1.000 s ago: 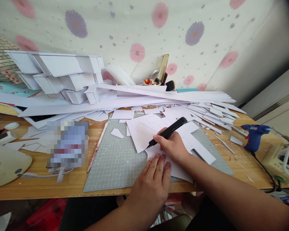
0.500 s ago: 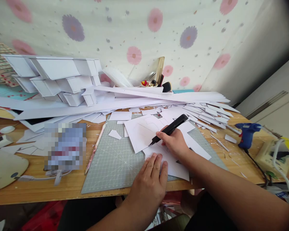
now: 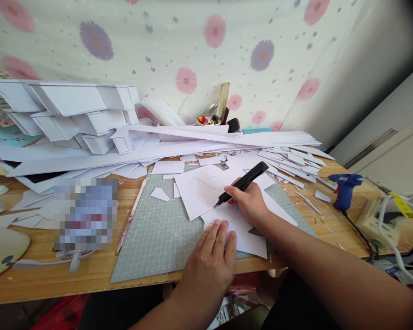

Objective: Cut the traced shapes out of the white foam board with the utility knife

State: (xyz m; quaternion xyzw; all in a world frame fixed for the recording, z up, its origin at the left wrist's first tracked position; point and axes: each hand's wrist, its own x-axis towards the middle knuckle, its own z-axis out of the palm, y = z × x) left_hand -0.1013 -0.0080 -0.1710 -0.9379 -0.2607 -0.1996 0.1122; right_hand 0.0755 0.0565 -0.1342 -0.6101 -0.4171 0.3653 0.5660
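My right hand [image 3: 250,201] grips a black utility knife [image 3: 247,179], its tip slanting down to the left. That tip meets the near edge of a white foam board sheet [image 3: 196,190] with faint pencil outlines on it. Flat on a second white piece [image 3: 249,240] just below lie the outstretched fingers of my left hand [image 3: 211,254]. Both pieces rest on a grey-green cutting mat [image 3: 147,243] with a printed grid. A small cut scrap [image 3: 160,194] lies on the mat to the left.
A white layered model [image 3: 72,114] stands at the back left, with long white strips [image 3: 179,150] to its right. Offcuts [image 3: 289,162] cover the back right. A blue glue gun [image 3: 346,185] sits at right by a power strip [image 3: 375,220]. A blurred-out object [image 3: 86,213] lies left.
The whole view has shifted slightly, so things sit a little further left. The knife tip stays at nearly the same place on the board's edge, and both hands keep their hold.
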